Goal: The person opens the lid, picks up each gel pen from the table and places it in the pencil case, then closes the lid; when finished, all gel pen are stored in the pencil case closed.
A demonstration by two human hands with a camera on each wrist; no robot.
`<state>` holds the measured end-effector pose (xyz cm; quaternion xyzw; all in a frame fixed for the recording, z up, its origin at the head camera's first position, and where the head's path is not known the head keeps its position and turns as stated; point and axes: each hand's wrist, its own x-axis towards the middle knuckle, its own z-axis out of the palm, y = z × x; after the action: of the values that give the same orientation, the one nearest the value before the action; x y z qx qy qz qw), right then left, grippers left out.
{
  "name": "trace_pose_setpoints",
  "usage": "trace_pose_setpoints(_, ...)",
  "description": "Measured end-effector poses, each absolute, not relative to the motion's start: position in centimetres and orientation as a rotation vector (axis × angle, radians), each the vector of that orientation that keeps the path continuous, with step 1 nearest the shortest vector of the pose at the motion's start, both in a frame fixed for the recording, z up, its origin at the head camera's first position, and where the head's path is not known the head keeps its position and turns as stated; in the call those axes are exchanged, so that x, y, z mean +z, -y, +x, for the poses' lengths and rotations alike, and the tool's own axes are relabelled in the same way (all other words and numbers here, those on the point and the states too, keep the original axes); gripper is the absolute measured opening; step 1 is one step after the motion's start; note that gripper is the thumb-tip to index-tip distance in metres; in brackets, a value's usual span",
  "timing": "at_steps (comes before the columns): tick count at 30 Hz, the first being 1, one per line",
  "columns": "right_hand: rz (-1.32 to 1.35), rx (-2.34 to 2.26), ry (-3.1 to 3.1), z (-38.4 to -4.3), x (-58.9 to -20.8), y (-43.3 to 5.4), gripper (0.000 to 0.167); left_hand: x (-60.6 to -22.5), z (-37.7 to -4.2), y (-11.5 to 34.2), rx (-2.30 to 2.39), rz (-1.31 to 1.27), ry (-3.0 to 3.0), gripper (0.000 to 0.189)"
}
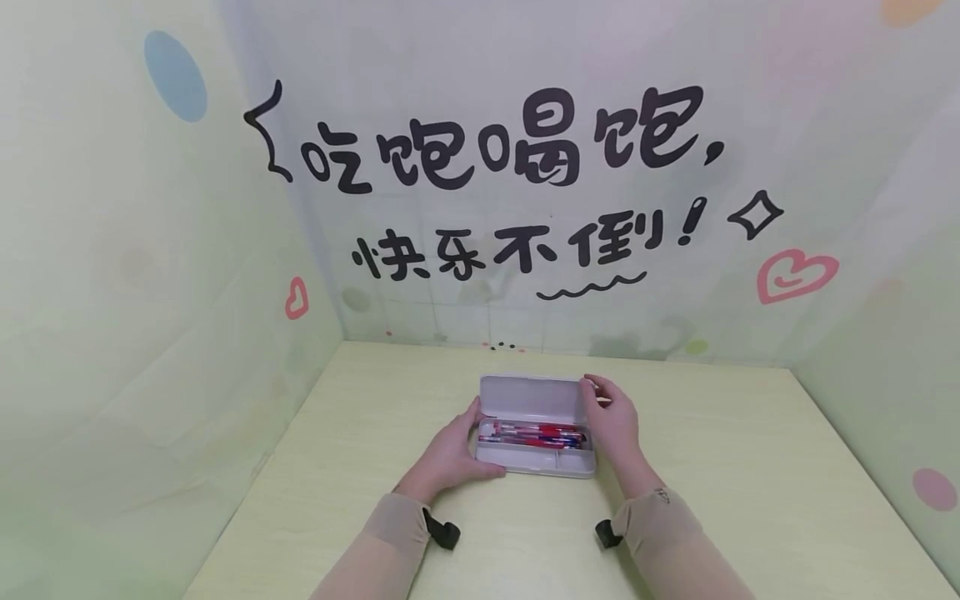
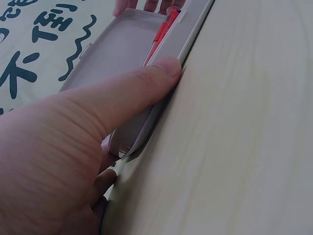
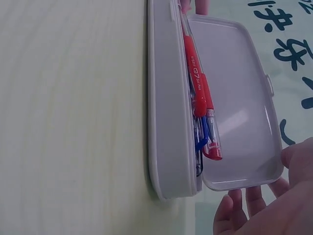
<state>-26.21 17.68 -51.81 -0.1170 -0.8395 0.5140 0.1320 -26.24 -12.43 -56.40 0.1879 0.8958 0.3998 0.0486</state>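
A pale grey pencil case (image 1: 517, 458) lies on the table with its hinged lid (image 1: 531, 397) raised at the back. Several pens (image 3: 198, 73) with red and blue parts lie along its rear compartment. My left hand (image 1: 453, 450) grips the case's left end, its thumb (image 2: 146, 83) over the front edge and the other fingers behind that end. At the lid's right edge, my right hand (image 1: 617, 425) holds the upper corner, with the thumb on the inner side and the fingers behind, as the right wrist view shows.
The pale wooden table (image 1: 315, 500) spreads around the case. A back wall (image 1: 465, 317) with black lettering stands behind it, and printed side walls (image 1: 135, 350) rise at left and right. A black strap (image 1: 442, 531) hangs at the left sleeve, another (image 1: 608, 533) at the right.
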Motion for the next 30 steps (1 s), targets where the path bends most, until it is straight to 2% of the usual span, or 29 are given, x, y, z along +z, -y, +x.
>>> trace_pose_setpoints(7, -0.316, 1.564, 2.434, -25.2, -51.1, -17.9, 0.042, -56.2, -26.2, 12.3, 1.229, 0.57, -2.728, 0.147)
trace_pose_setpoints(17, -0.049, 1.51, 2.48, -23.2, -51.9, -19.2, 0.039, -56.3, -26.1, 12.3, 1.226, 0.569, -2.727, 0.141)
trace_pose_setpoints(22, 0.088, 1.437, 2.511, -22.4, -52.4, -20.0, 0.029, -56.3, -26.0, 12.4, 1.231, 0.557, -2.725, 0.136)
trace_pose_setpoints(26, 0.171, 1.36, 2.528, -21.7, -52.6, -20.3, 0.021, -56.3, -25.9, 12.5, 1.283, 0.544, -2.695, 0.123)
trace_pose_setpoints(30, 0.258, 1.276, 2.543, -21.1, -52.6, -20.6, 0.016, -56.3, -26.0, 12.7, 1.366, 0.526, -2.641, 0.101)
